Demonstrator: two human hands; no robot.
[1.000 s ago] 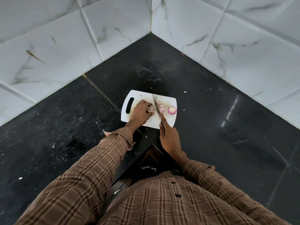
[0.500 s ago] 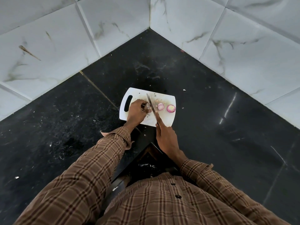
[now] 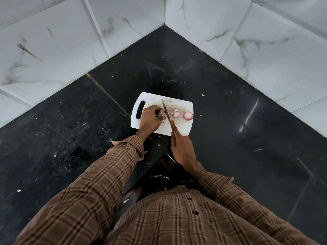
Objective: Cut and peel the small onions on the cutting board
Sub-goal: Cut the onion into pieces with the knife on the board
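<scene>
Head view:
Board: white plastic cutting board (image 3: 180,127) with a slot handle, flat on the black stone counter (image 3: 230,138).
Left hand (image 3: 149,119): fingers curled round a small brownish unpeeled onion (image 3: 161,113), pinning it to the board.
Right hand (image 3: 182,149): wrapped round a knife handle, pointer finger stretched along the thin silver knife (image 3: 165,108).
Blade: just right of the held onion.
Cut pieces: two pink-rimmed onion halves (image 3: 182,114), near the board's right edge.
Walls: white marble tiles (image 3: 265,41).

One head-worn wide-angle view looks steeply down from close above, facing 12 o'clock toward the tiled wall corner (image 3: 164,23), cutting board (image 3: 184,128) central.
</scene>
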